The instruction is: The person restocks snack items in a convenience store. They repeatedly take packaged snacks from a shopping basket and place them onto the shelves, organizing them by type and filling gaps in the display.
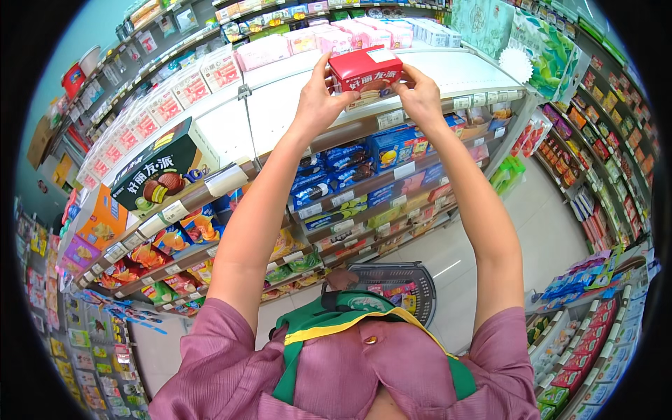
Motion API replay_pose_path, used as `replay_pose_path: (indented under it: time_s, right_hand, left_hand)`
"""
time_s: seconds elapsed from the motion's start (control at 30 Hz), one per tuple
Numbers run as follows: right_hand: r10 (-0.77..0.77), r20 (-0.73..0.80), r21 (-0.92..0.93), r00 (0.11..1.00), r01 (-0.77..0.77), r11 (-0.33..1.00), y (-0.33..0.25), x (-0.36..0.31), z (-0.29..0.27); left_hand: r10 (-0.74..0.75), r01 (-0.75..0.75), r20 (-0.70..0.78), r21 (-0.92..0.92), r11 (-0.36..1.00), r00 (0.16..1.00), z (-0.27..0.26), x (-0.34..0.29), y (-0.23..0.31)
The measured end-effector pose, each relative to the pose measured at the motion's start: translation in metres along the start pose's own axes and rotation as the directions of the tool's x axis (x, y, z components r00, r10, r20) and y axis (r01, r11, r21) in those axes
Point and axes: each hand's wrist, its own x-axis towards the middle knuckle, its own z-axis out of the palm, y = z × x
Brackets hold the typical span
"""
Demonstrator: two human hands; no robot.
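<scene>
Between both my hands is a red snack box (365, 68), with pale lettering on its front and a white patch on top. My left hand (320, 101) grips its left end, thumb across the front. The fingers of my right hand (420, 96) close on its right end. Both arms reach far forward, holding the box at the white top shelf (287, 105) of a display rack. Whether its underside rests on the shelf or hangs just above it, I cannot tell.
A dark green pie box (164, 171) and an orange box (103, 218) stand on the top shelf's left end. Pink-wrapped packs (334, 38) line its back. Blue snack packs (343, 168) fill lower shelves. A dark basket (420, 297) holding packets is on the floor near me.
</scene>
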Motion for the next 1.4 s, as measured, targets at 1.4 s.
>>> replay_pose_path:
  time_s: [1.4]
  right_hand:
    - [0.726, 0.054, 0.182, 0.686, -0.721, 0.668, 0.072, -0.279, 0.004]
  left_hand:
    - [-0.238, 0.338, 0.707, -0.001, 0.941, 0.666, 0.081, -0.213, -0.072]
